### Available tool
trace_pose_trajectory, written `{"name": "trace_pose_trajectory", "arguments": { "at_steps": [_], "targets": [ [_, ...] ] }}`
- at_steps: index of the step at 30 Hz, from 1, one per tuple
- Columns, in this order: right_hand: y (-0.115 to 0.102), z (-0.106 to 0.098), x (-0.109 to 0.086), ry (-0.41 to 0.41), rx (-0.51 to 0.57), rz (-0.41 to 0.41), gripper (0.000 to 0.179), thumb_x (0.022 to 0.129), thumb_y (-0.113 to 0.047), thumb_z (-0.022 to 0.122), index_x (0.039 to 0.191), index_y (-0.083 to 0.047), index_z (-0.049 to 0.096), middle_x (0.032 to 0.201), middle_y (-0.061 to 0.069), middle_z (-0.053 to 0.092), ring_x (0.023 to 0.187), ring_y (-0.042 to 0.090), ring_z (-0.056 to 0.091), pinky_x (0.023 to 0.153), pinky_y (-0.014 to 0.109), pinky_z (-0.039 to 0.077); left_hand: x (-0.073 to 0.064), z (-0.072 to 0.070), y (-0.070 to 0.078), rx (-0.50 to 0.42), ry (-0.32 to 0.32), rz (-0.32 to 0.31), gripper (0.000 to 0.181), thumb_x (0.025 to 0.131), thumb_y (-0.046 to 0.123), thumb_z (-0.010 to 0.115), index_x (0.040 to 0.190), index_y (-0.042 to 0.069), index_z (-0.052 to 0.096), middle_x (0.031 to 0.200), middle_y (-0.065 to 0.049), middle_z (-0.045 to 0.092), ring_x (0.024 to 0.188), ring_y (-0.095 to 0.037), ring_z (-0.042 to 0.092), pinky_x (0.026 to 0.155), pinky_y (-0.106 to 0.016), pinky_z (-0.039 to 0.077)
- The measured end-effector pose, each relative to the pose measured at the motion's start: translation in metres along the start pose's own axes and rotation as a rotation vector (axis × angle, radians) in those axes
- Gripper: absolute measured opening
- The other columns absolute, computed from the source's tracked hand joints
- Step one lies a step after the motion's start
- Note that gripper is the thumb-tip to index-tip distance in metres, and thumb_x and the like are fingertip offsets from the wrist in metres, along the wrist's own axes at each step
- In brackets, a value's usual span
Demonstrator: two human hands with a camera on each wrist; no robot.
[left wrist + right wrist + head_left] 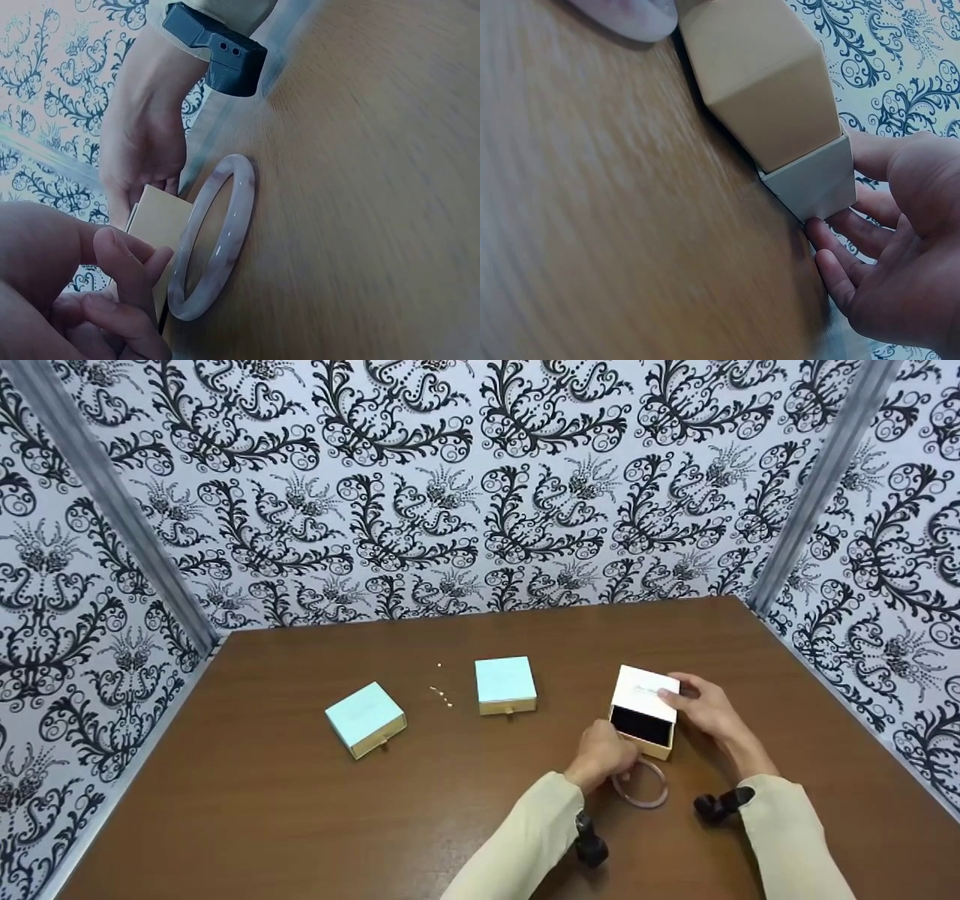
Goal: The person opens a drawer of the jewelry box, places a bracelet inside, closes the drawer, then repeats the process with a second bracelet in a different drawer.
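A white slide-out gift box (646, 690) lies on the right part of the table, its tan drawer (655, 748) pulled partly out and black inside. My right hand (705, 705) grips the white sleeve, thumb on top and fingers along its side and back corner. At the drawer's front my left hand (606, 751) has curled fingers and pinches the front edge; its fingertips are partly hidden in the head view. A pale pinkish, marbled bangle (217, 240) lies on the table just in front of the drawer, beside the left fingers.
Two closed light-blue drawer boxes, one in the middle (505, 680) and one at the left (365, 716), stand on the brown table (300, 825). Small pale bits of jewellery (441, 695) lie between them. Patterned walls (465, 510) enclose the table's back and sides.
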State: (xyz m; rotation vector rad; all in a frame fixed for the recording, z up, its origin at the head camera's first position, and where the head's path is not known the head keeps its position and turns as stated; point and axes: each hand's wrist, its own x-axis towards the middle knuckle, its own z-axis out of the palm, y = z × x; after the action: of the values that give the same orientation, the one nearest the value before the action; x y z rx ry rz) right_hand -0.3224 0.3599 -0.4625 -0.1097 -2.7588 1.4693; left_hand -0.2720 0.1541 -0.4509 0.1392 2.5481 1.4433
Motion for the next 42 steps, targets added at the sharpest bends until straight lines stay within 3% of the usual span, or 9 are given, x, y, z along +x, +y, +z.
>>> {"name": "trace_pose_trajectory", "arguments": {
  "at_steps": [7,12,27,33,40,42],
  "targets": [
    [-0.001,0.000,0.000,0.012,-0.008,-0.020,0.067,0.100,-0.037,0.062,0.147,0.005,0.042,0.145,0.033,0.049,0.133,0.041,0.049,0.090,0.017,0.040,-0.003,-0.004,-0.002,-0.024,-0.053,0.005,0.037,0.083,0.001,0.066,0.050,0.010,0.050,0.036,0.003,0.043,0.032,-0.007,0.043,0.034,-0.018,0.031],
    [0.001,0.000,0.000,0.016,-0.032,-0.031,0.066,0.100,-0.037,0.061,0.147,0.005,0.042,0.142,0.033,0.050,0.129,0.042,0.052,0.086,0.016,0.042,-0.007,-0.007,-0.003,-0.050,-0.079,0.040,0.041,0.082,-0.003,0.059,0.046,0.013,0.046,0.036,0.004,0.041,0.032,-0.008,0.042,0.033,-0.018,0.029],
    [0.002,0.000,0.000,0.023,-0.019,-0.043,0.066,0.099,-0.035,0.063,0.146,0.006,0.043,0.141,0.033,0.052,0.128,0.040,0.052,0.083,0.011,0.041,-0.010,-0.009,-0.007,-0.033,-0.090,0.064,0.033,0.082,-0.003,0.062,0.051,0.006,0.060,0.038,0.004,0.048,0.030,-0.007,0.044,0.034,-0.017,0.035],
    [0.000,0.000,0.001,0.013,-0.022,-0.031,0.066,0.100,-0.036,0.062,0.148,0.005,0.041,0.144,0.034,0.049,0.132,0.043,0.050,0.087,0.015,0.041,-0.011,-0.011,-0.009,-0.014,-0.103,0.037,0.036,0.085,-0.001,0.063,0.050,0.007,0.058,0.042,0.004,0.051,0.031,-0.006,0.044,0.034,-0.017,0.033],
    [0.000,0.000,0.001,0.001,-0.030,-0.029,0.066,0.101,-0.035,0.060,0.149,0.005,0.039,0.145,0.035,0.047,0.134,0.045,0.048,0.103,0.037,0.043,-0.014,-0.012,-0.006,-0.032,-0.117,0.008,0.040,0.086,0.003,0.069,0.048,0.008,0.057,0.040,0.005,0.049,0.030,-0.006,0.043,0.033,-0.017,0.030],
    [0.000,0.000,0.001,0.001,-0.032,-0.029,0.065,0.101,-0.034,0.060,0.149,0.005,0.040,0.144,0.035,0.047,0.133,0.046,0.048,0.103,0.038,0.043,-0.016,-0.014,-0.005,-0.042,-0.125,0.007,0.042,0.087,0.006,0.071,0.047,0.008,0.058,0.040,0.005,0.049,0.030,-0.005,0.044,0.033,-0.017,0.030]
  ]
}}
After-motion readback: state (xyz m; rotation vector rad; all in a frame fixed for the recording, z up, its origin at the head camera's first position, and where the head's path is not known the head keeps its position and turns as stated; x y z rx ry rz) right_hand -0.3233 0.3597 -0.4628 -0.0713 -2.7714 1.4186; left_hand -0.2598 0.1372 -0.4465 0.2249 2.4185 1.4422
